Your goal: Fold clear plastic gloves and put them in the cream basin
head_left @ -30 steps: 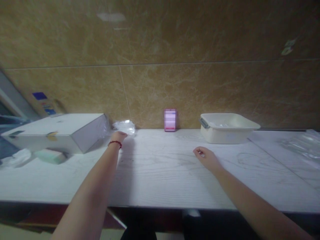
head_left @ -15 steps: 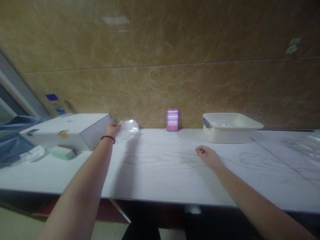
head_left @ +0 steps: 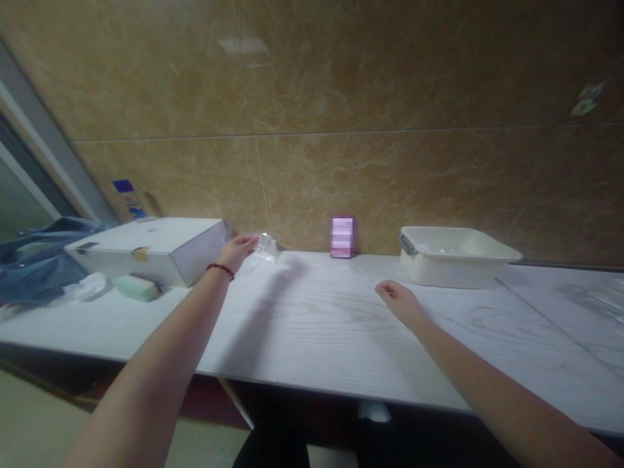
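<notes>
My left hand, with a dark red bead bracelet on the wrist, is at the right side of a white box. Its fingers are pressed together at the near edge of a clear, crinkled plastic bag and seem to pinch it, though the fingertips are partly hidden. My right hand is over the middle right of the table, its fingers curled in with nothing visible in them. Behind it stands a cream plastic bin with a grey handle and some clear plastic inside.
A phone leans upright on the tiled wall. A green-and-white sponge, white crumpled material and a blue bag lie at the left. A blue-capped bottle stands behind the box. Clear plastic lies at far right.
The view has shifted slightly. My left hand has moved a little right over the clear plastic bag, and its shadow has shifted right. My right hand has moved slightly left, away from the bin.
</notes>
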Tool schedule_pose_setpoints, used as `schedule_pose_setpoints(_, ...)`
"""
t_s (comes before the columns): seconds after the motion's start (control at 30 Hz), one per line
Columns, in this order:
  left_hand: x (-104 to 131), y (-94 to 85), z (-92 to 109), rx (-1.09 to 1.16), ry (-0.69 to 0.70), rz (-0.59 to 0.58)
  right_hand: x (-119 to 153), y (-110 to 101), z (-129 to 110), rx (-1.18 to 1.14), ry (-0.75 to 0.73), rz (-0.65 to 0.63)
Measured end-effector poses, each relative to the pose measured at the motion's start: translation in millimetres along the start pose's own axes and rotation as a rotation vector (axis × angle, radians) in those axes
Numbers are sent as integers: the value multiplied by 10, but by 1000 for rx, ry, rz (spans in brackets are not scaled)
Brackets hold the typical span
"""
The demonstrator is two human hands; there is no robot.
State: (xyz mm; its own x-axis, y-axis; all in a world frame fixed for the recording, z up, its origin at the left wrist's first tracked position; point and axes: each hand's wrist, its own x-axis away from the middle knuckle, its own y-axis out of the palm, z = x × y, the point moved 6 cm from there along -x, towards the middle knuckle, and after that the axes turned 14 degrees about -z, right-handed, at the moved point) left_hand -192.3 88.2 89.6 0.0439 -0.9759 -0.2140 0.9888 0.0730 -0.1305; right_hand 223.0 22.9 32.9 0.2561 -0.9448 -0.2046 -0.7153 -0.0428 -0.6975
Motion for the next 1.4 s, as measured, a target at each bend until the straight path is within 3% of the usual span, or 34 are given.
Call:
schedule_pose_setpoints(0.17,184,625,243,120,67,-280,-172,25,-523,-106,-114,-22)
schedule_pose_setpoints(0.37,499,1274,395,102,50,-481,-180,-18,-965,-138,-212,-45)
schedule_pose_setpoints(0.5,703,1597,458,207,6,-602,-78,-64,-1132,-7,-364,-69)
schedule_pose_setpoints(0.63,836,1812,443,388,-41,-600,-17,-123,-1101,55,-326,8)
schedule_pose_setpoints(0.83,954,1967,306,531,-96,-499,27,-198,-960,-37,-184,30)
schedule_pose_setpoints(1.03,1122,2053,361,540,-57,-601,46,-249,-859,-113,-63,-25)
schedule_pose_setpoints(1.23,1104,1966,260,453,-63,-489,115,-293,-802,-117,20,-45)
schedule_pose_setpoints(1.4,979,1829,91,296,-110,-409,136,-304,-763,-59,-3,-192)
